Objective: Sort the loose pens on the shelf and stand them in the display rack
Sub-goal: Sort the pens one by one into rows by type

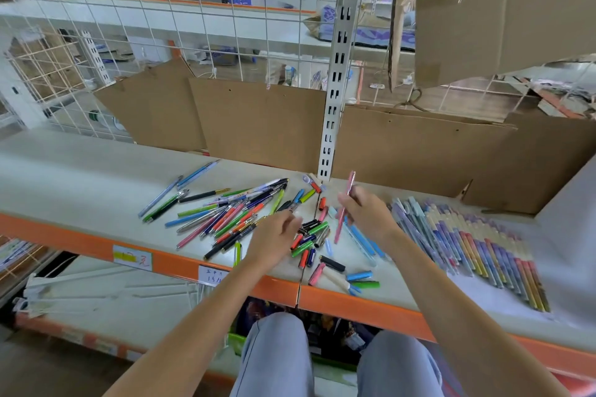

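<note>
Several loose pens (225,213) of many colours lie scattered on the white shelf (80,177), with loose caps (322,255) among them near its front edge. My right hand (364,213) holds a pink pen (345,206) almost upright, its tip pointing up and away. My left hand (277,238) hovers over the caps with curled fingers and pinches a small dark piece at its fingertips. On the right lies a neat row of patterned pens (467,242). No display rack can be made out.
Cardboard sheets (258,122) stand along the back of the shelf around a slotted metal upright (335,90). A wire grid (161,26) rises behind. The orange shelf edge (96,245) carries price labels. A large cardboard box (500,10) hangs at upper right.
</note>
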